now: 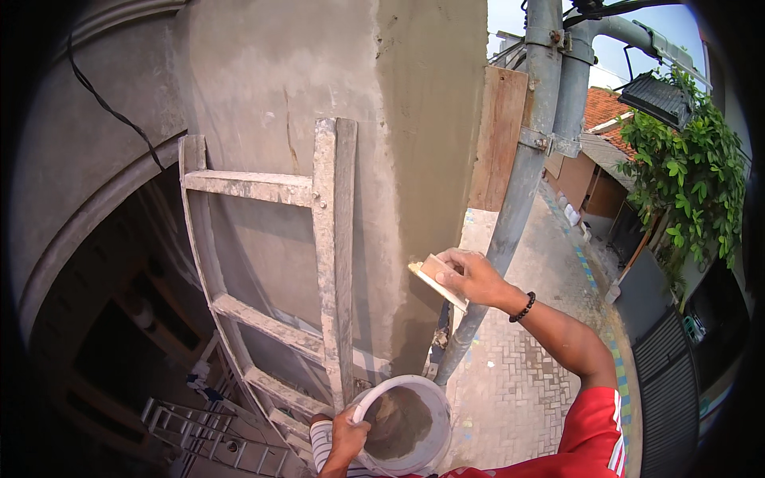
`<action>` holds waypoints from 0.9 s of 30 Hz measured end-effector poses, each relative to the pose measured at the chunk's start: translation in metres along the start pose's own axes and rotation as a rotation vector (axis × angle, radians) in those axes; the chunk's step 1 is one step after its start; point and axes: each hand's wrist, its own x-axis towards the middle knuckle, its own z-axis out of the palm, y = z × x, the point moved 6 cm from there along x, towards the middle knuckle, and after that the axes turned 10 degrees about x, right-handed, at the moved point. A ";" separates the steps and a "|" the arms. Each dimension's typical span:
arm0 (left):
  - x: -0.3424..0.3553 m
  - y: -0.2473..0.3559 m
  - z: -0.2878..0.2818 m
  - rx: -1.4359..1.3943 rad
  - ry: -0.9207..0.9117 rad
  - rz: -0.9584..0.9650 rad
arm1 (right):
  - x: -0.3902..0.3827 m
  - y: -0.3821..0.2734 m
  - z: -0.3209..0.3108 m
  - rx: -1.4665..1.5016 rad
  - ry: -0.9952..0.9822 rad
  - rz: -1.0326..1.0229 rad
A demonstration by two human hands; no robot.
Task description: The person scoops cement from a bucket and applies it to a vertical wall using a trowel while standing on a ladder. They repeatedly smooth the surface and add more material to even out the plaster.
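My right hand [472,277] is closed on the handle of a small plastering float [441,285], a pale flat board with a block grip. The float is beside the edge of a wall strip coated in damp grey plaster [426,159]; whether it touches is hard to tell. Low in front of me, my left hand [348,436] grips the rim of a whitish bucket [441,446]. Wet grey mortar [396,422] lies inside the bucket. Close to that hand stands a plaster-spattered wooden ladder [325,231], leaning on the wall.
A grey metal pole [514,239] rises just right of the wall corner, with a wooden plank [498,139] behind it. Far below are a paved lane [526,374] and, at lower left, a metal ladder [191,430]. A floodlight [657,99] hangs at upper right.
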 end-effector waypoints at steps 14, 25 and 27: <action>0.004 0.011 0.043 -0.057 -0.086 0.107 | 0.042 -0.169 -0.094 -1.513 0.122 -0.657; 0.005 0.021 0.040 -0.071 -0.117 0.171 | -0.014 -0.172 -0.105 -1.089 0.433 -0.712; 0.004 0.020 0.041 -0.057 -0.127 0.167 | 0.004 -0.216 -0.144 -1.089 0.685 -0.811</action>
